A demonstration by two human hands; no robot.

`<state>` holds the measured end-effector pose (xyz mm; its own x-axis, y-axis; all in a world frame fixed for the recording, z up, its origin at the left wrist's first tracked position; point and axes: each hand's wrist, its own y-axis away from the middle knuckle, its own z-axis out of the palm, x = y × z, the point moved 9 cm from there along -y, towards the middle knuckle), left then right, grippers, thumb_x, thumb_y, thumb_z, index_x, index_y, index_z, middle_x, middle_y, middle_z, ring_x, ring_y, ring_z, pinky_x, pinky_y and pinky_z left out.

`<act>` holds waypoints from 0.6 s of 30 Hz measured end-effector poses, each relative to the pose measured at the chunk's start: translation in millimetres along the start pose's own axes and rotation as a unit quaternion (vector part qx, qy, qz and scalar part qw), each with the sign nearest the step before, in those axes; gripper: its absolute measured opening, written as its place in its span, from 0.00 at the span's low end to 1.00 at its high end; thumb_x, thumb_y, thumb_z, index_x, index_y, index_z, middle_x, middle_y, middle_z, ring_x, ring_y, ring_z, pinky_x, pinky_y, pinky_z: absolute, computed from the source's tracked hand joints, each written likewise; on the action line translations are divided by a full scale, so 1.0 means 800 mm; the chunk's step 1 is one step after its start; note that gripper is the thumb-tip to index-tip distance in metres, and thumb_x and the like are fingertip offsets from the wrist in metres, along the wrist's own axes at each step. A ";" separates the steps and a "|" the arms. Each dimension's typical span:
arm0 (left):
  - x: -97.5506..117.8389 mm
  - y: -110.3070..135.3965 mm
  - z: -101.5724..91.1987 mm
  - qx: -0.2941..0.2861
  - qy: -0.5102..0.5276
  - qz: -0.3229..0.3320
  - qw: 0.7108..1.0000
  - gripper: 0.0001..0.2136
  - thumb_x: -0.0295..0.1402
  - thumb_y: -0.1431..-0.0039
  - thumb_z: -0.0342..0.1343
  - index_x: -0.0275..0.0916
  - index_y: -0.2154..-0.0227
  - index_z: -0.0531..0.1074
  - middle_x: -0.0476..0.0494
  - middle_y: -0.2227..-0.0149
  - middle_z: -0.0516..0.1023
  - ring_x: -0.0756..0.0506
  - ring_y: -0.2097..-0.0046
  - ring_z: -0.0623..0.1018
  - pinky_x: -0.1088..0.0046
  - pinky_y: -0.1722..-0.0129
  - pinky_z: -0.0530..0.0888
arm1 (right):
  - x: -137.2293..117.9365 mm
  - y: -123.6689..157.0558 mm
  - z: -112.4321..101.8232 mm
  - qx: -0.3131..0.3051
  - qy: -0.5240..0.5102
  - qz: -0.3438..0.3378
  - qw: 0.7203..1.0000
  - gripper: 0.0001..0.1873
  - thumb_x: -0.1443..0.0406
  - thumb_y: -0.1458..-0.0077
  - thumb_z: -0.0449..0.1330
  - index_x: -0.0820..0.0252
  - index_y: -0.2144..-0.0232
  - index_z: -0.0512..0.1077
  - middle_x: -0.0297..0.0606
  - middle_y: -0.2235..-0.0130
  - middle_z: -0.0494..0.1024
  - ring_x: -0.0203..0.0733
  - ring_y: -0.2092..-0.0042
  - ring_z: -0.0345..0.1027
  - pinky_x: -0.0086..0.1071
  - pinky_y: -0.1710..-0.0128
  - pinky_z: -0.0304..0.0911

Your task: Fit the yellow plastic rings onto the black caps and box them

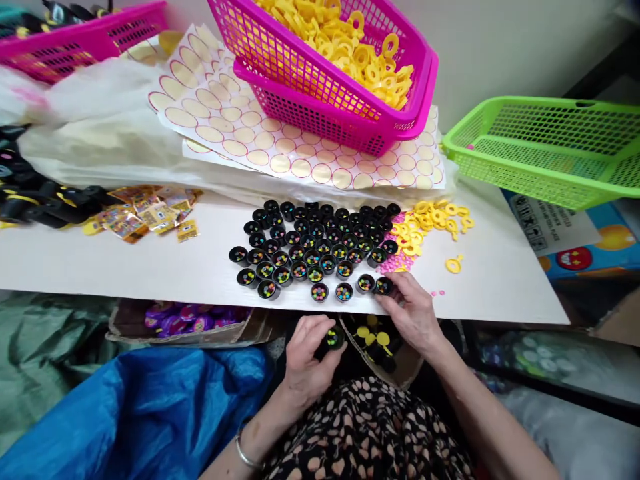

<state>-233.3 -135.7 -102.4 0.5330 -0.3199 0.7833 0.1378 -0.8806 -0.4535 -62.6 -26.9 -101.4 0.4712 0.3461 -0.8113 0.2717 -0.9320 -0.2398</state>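
Between its thumb and fingers my left hand (311,360) grips a small black cup (335,337) with coloured beads inside, just off the table's front edge. My right hand (411,308) has its thumb and fingers closed around another black cup (384,286) at the front right of the group. Many more black cups (315,257) stand upright and close together, most of those in front showing coloured beads. Pink beads (395,261) lie heaped behind my right hand, partly under yellow ring-shaped pieces (433,217).
Stacked pink baskets (320,100) of yellow rings rest on sticker sheets (220,113) at the back. A green basket (540,153) stands right. Small printed packets (155,212) lie left. Below the edge are a box of yellow-and-black pieces (373,340) and a blue sheet (145,413).
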 end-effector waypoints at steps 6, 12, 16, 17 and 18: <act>-0.005 -0.003 -0.008 0.022 -0.012 0.005 1.000 0.18 0.22 0.56 0.61 0.38 0.60 0.69 0.44 0.64 0.73 0.47 0.62 0.73 0.69 0.64 0.73 | 0.007 0.007 -0.001 0.016 -0.014 0.007 1.000 0.21 0.69 0.49 0.55 0.58 0.51 0.62 0.39 0.61 0.66 0.37 0.67 0.66 0.33 0.70 0.68; -0.016 0.003 -0.032 0.086 -0.046 -0.008 0.995 0.18 0.23 0.55 0.61 0.37 0.59 0.70 0.43 0.63 0.74 0.47 0.61 0.74 0.69 0.62 0.73 | -0.054 0.032 -0.010 0.092 0.148 -0.112 0.978 0.17 0.72 0.47 0.55 0.59 0.54 0.66 0.45 0.59 0.69 0.41 0.61 0.68 0.35 0.63 0.68; -0.030 0.003 -0.053 0.144 -0.112 -0.026 0.983 0.17 0.26 0.55 0.62 0.38 0.59 0.70 0.44 0.63 0.75 0.46 0.61 0.74 0.68 0.60 0.73 | -0.087 0.034 0.029 0.029 0.191 -0.167 0.967 0.14 0.71 0.46 0.56 0.60 0.56 0.67 0.46 0.58 0.71 0.41 0.60 0.69 0.32 0.63 0.69; -0.033 0.001 -0.057 0.154 -0.129 -0.028 0.979 0.17 0.27 0.55 0.62 0.39 0.59 0.70 0.44 0.63 0.75 0.46 0.60 0.74 0.67 0.60 0.73 | -0.091 0.032 0.036 0.022 0.200 -0.172 0.964 0.13 0.70 0.46 0.56 0.61 0.56 0.67 0.46 0.59 0.71 0.41 0.61 0.70 0.32 0.64 0.69; -0.035 0.000 -0.059 0.160 -0.144 -0.028 0.976 0.17 0.28 0.55 0.63 0.39 0.59 0.70 0.44 0.63 0.76 0.46 0.60 0.74 0.67 0.60 0.73 | -0.093 0.030 0.043 0.018 0.208 -0.175 0.962 0.13 0.70 0.46 0.56 0.62 0.56 0.67 0.46 0.59 0.71 0.41 0.62 0.70 0.31 0.65 0.70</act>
<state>-287.6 -142.9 -104.2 0.7228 -0.1224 0.6801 0.4032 -0.7245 -0.5590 -119.7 -78.2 -65.1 0.6527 0.6458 -0.3961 0.4491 -0.7509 -0.4842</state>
